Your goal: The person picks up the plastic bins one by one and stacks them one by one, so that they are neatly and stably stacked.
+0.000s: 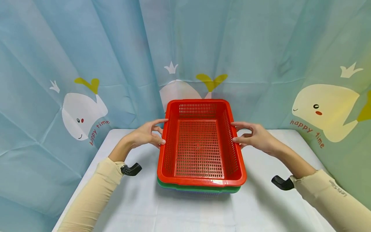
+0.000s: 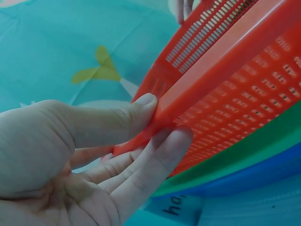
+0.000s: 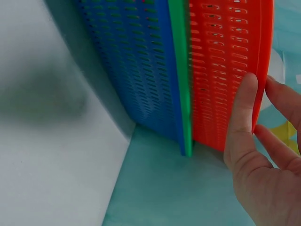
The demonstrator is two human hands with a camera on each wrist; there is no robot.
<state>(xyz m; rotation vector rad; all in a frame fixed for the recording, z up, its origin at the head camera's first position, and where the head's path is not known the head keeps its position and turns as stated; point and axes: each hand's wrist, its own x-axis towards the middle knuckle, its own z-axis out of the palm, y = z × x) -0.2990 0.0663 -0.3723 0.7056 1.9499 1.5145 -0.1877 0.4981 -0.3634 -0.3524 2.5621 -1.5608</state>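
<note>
A red perforated plastic basket [image 1: 198, 146] with nothing in it sits in the middle of the head view, its lower part nested in a green basket [image 1: 174, 187]. Below the green one is a blue basket [image 3: 131, 66], best seen in the right wrist view. My left hand [image 1: 146, 134] pinches the red rim on the left side, thumb on top and fingers beneath. On the opposite side my right hand [image 1: 256, 138] pinches the rim between thumb and fingers. In both wrist views the red side wall stands well above the green rim.
The stack stands on a white table [image 1: 130, 199] with rounded back corners. Behind and beside it hangs a light blue curtain [image 1: 246, 48] printed with whales. Each wrist carries a small black mount [image 1: 131, 169] at the sleeve cuff.
</note>
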